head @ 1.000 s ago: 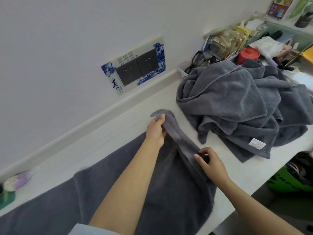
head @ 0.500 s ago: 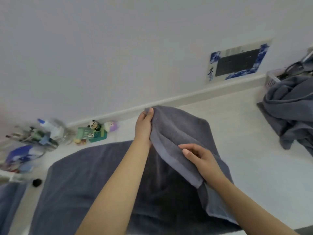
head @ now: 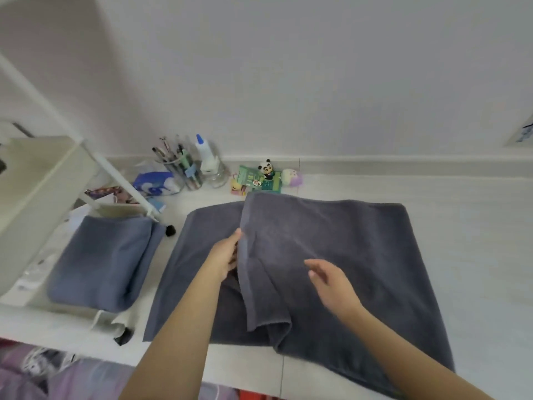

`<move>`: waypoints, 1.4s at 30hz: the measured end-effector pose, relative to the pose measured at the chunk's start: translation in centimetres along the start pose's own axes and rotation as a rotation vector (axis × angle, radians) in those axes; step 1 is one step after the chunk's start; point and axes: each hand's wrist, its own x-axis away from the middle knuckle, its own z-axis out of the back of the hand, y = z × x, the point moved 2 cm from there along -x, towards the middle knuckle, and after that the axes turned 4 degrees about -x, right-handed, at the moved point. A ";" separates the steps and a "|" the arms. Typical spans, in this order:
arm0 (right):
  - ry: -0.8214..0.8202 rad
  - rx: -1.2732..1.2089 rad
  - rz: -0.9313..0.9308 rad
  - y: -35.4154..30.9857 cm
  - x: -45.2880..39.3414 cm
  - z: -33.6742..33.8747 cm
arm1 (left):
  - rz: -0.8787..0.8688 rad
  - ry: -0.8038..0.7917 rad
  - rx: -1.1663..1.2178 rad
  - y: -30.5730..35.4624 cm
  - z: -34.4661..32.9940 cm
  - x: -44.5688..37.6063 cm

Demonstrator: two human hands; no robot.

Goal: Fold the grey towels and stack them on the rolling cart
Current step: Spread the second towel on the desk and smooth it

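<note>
Grey towel (head: 331, 255) lay spread on the white table (head: 476, 226), reaching from near the back edge to the front edge; its right half was doubled over toward the middle, the folded edge running front to back.

Left hand (head: 223, 256) held that folded edge, fingers curled under the cloth and thumb on top. Right hand (head: 331, 281) was above the folded layer, fingers relaxed and spread, holding nothing; contact with the cloth could not be told.

Folded towel (head: 101, 261) lay on the lower shelf of the rolling cart (head: 37, 180), at the table's left edge.

Along the back edge, just behind the spread towel: pen cup (head: 184, 168), glue bottle (head: 206, 157), panda figure (head: 266, 168), green packet (head: 251, 179), tissue pack (head: 155, 183).
</note>
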 end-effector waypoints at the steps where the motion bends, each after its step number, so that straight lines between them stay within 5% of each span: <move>1: 0.032 0.188 0.004 1.3 0.0 0.0 | 0.026 0.017 -0.083 -1.6 0.2 -0.5; 8: 0.008 0.700 -0.037 8.5 1.7 2.9 | -0.058 0.045 -0.301 -4.2 -3.8 -0.5; 20: 0.091 0.815 -0.375 17.5 4.7 21.1 | -0.055 -0.259 -0.416 -6.2 -23.2 3.4; 26: 0.054 0.859 -0.463 19.6 4.9 27.9 | -0.015 -0.243 -0.425 -7.0 -30.1 4.1; 29: 0.066 0.889 -0.455 20.0 3.2 30.5 | -0.149 -0.105 -0.597 -6.0 -31.7 4.3; 32: 0.184 0.887 -0.412 18.6 1.6 30.7 | -0.329 0.079 -0.715 -4.5 -31.3 3.7; 35: 0.344 0.730 -0.372 16.8 2.4 27.2 | -0.489 0.076 -0.893 -3.7 -30.5 2.5; 39: 0.186 0.679 -0.372 16.7 5.5 20.3 | -0.609 -0.072 -1.474 -4.0 -29.8 1.4; 42: 0.096 0.716 -0.314 17.8 5.6 19.5 | -0.599 0.011 -1.594 -4.4 -28.3 1.6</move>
